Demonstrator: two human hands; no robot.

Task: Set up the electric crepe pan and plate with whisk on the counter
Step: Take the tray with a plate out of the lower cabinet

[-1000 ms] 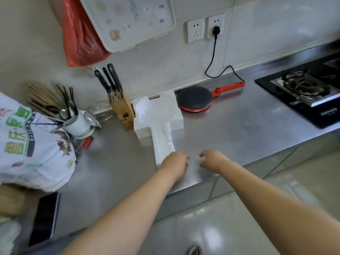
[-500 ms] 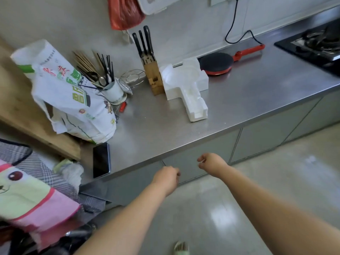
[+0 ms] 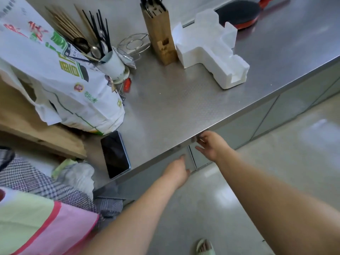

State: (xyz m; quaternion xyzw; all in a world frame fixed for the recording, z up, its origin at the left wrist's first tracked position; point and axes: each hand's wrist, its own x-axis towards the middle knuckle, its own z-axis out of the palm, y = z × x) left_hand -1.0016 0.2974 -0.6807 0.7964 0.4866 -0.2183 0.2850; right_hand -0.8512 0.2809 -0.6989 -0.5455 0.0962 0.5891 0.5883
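Note:
The electric crepe pan, a black dome on a red base with a red handle, lies on the steel counter at the far right. A white foam packing tray lies in front of it. Both my hands are below the counter's front edge, at the grey cabinet doors. My left hand reaches to the gap between two doors with its fingers stretched out. My right hand is spread open just under the counter edge. Neither holds anything. No plate or whisk is in view.
A knife block, a wire trivet, a utensil cup, a printed white bag and a phone stand on the counter's left half. A wooden board and cloths lie further left. My sandalled foot is on the floor.
My hands have dropped from the counter top to the cabinet doors under its edge and have opened. The view has swung down and to the left.

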